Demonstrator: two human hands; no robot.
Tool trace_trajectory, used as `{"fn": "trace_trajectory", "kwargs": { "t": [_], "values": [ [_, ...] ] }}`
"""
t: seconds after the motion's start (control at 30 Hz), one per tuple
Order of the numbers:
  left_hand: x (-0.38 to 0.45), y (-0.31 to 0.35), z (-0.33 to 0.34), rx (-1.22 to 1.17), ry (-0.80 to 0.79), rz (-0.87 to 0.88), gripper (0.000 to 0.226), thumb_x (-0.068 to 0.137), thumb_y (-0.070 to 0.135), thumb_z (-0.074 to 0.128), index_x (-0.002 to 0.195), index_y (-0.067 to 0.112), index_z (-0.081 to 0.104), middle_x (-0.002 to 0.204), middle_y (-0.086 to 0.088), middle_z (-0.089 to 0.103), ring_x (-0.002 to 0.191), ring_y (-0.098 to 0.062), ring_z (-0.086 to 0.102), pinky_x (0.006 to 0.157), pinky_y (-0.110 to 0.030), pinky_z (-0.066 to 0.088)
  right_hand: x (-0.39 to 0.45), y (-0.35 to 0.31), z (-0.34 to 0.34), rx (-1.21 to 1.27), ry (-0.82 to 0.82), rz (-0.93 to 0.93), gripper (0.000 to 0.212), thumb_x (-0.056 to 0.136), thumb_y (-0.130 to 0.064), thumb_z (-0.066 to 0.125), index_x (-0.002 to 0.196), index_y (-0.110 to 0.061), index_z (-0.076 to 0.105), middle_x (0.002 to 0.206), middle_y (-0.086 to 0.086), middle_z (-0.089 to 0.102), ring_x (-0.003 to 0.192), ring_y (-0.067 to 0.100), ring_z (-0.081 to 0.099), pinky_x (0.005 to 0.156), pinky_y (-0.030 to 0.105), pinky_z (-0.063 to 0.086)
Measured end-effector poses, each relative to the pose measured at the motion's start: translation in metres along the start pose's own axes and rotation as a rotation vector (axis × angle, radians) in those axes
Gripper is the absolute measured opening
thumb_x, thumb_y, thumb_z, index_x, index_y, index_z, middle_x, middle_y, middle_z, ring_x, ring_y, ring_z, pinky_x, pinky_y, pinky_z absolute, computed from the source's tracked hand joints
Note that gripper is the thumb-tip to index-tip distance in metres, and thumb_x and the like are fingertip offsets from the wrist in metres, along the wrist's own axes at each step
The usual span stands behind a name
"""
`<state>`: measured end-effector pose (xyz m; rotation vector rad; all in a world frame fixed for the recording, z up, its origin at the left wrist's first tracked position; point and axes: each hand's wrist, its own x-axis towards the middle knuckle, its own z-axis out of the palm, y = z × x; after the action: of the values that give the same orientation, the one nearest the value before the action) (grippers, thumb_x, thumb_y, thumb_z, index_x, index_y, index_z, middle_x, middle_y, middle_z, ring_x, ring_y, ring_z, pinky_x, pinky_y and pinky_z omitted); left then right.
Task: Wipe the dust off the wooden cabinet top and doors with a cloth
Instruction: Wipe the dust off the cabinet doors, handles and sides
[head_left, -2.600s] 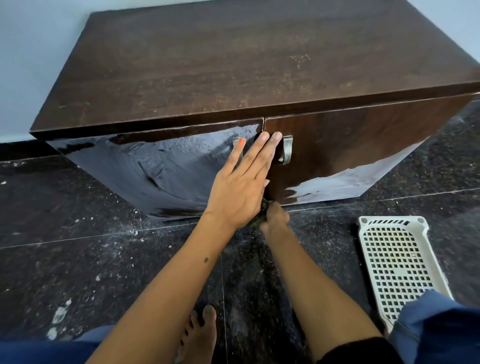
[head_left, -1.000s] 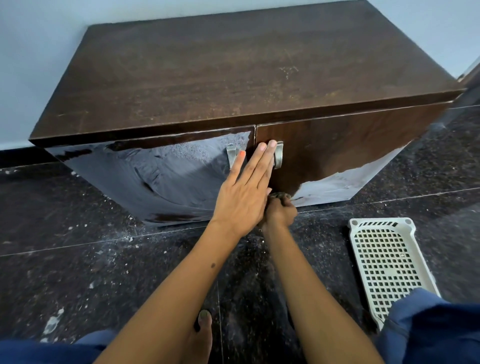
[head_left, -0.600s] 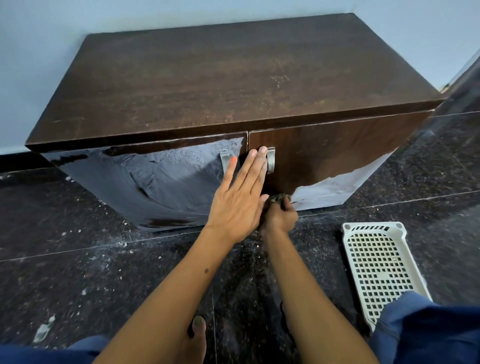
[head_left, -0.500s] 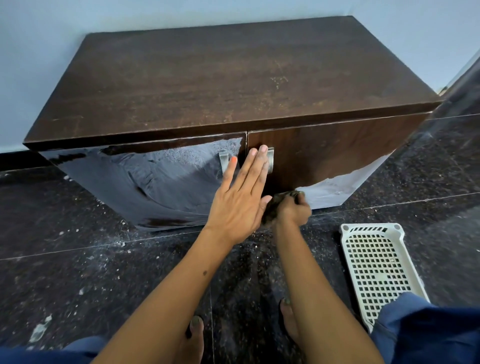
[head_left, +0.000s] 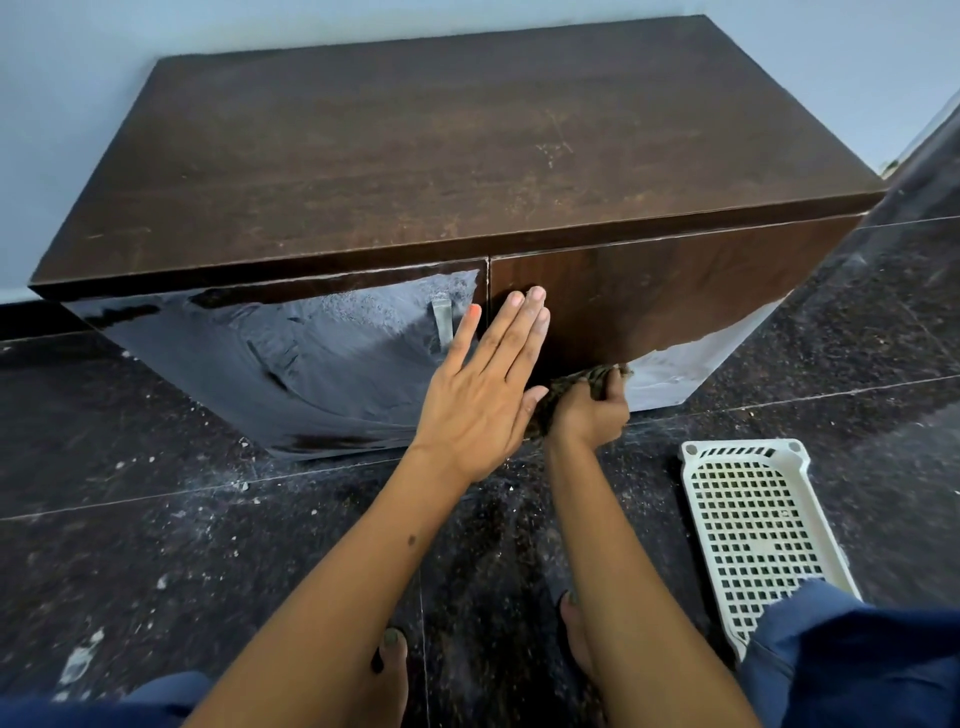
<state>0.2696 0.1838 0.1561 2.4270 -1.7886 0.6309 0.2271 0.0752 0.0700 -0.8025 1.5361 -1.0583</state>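
Cloth (head_left: 582, 382) further right, near basket (head_left: 753, 535).

This looks like a room in a home: a low dark wooden cabinet (head_left: 441, 156) stands against a plain pale wall (head_left: 78, 78) on a polished black speckled stone floor (head_left: 156, 519), a white plastic basket (head_left: 753, 535) nearby.

right hand (head_left: 589, 410) slid the cloth (head_left: 582, 382) rightward (along door bottom).

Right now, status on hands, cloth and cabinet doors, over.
Left hand flat across the door seam. Right hand grips the cloth low on the right door. White basket on floor beside, not blocking.
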Motion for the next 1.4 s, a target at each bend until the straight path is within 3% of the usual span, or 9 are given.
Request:
{"fn": "trace_trajectory", "kwargs": {
  "t": [0.1,0.27,0.43,0.53,0.67,0.73,1.07,1.27,1.4],
  "values": [
    [0.000,0.001,0.002,-0.003,0.001,-0.007,0.061,0.099,0.038,0.024,0.149,0.005,0.013,0.158,-0.010,0.007,0.146,-0.023,0.004,0.118,-0.044,0.000,-0.013,0.010,0.002,-0.096,-0.051,-0.051,0.048,0.087,-0.001,0.055,0.134,-0.009,0.052,0.137,0.008,0.053,0.127,0.023,0.048,0.109,0.028,0.034],
    [0.000,0.001,0.003,-0.024,0.003,-0.005,0.061,0.099,0.036,0.026,0.149,0.005,0.013,0.158,-0.009,0.007,0.146,-0.023,0.005,0.118,-0.044,0.002,0.007,0.015,-0.009,0.036,-0.111,0.430,0.028,0.091,-0.005,0.052,0.116,-0.006,0.064,0.115,0.014,0.065,0.101,0.030,0.063,0.092,0.042,0.052],
    [0.001,0.001,0.003,-0.012,-0.008,-0.009,0.061,0.099,0.037,0.025,0.150,0.005,0.012,0.158,-0.010,0.006,0.146,-0.023,0.004,0.118,-0.044,0.000,0.011,-0.005,-0.001,0.056,0.022,0.019,0.048,0.084,0.001,0.049,0.131,-0.011,0.055,0.131,0.005,0.058,0.119,0.021,0.055,0.106,0.031,0.040],
    [0.000,0.003,0.004,-0.016,-0.021,-0.016,0.061,0.099,0.037,0.025,0.149,0.004,0.011,0.158,-0.010,0.005,0.146,-0.023,0.003,0.118,-0.043,-0.001,0.002,0.005,-0.005,-0.066,-0.036,0.066,0.049,0.086,0.000,0.051,0.133,-0.012,0.053,0.134,0.007,0.056,0.121,0.023,0.053,0.106,0.032,0.039],
    [0.000,0.002,0.001,-0.022,-0.020,-0.018,0.060,0.099,0.035,0.027,0.149,0.005,0.014,0.158,-0.010,0.006,0.146,-0.023,0.005,0.118,-0.043,-0.002,0.018,0.004,-0.014,-0.004,-0.129,0.505,0.002,0.087,-0.003,0.057,0.088,-0.002,0.057,0.097,0.011,0.063,0.077,0.024,0.062,0.076,0.033,0.052],
    [0.001,0.000,0.000,-0.015,-0.015,-0.011,0.059,0.099,0.035,0.026,0.149,0.006,0.014,0.158,-0.008,0.007,0.146,-0.022,0.006,0.118,-0.043,-0.003,0.038,0.002,-0.017,0.015,-0.137,0.539,0.019,0.086,-0.003,0.059,0.075,-0.006,0.044,0.096,0.013,0.060,0.085,0.027,0.062,0.082,0.039,0.054],
    [0.001,0.003,0.003,-0.007,-0.021,-0.016,0.061,0.098,0.034,0.028,0.149,0.004,0.014,0.158,-0.011,0.007,0.146,-0.023,0.006,0.118,-0.044,-0.002,0.034,0.000,-0.008,-0.094,0.040,-0.132,0.052,0.085,0.001,0.052,0.136,-0.008,0.049,0.141,0.009,0.048,0.129,0.024,0.046,0.104,0.016,0.029],
    [0.002,0.005,0.004,-0.028,-0.014,-0.026,0.060,0.098,0.033,0.029,0.149,0.003,0.016,0.158,-0.011,0.008,0.146,-0.023,0.007,0.118,-0.043,-0.002,0.038,0.021,-0.015,0.011,-0.206,0.530,0.010,0.090,-0.001,0.051,0.096,-0.006,0.057,0.101,0.016,0.062,0.079,0.027,0.061,0.082,0.045,0.054],
    [0.002,0.004,0.002,-0.023,-0.007,-0.021,0.060,0.097,0.032,0.030,0.148,0.003,0.017,0.157,-0.011,0.010,0.145,-0.023,0.010,0.117,-0.043,-0.004,0.066,0.019,-0.012,0.004,-0.295,0.648,0.033,0.089,-0.003,0.049,0.121,0.005,0.050,0.121,0.020,0.060,0.108,0.032,0.060,0.094,0.049,0.048]
  ]
}}
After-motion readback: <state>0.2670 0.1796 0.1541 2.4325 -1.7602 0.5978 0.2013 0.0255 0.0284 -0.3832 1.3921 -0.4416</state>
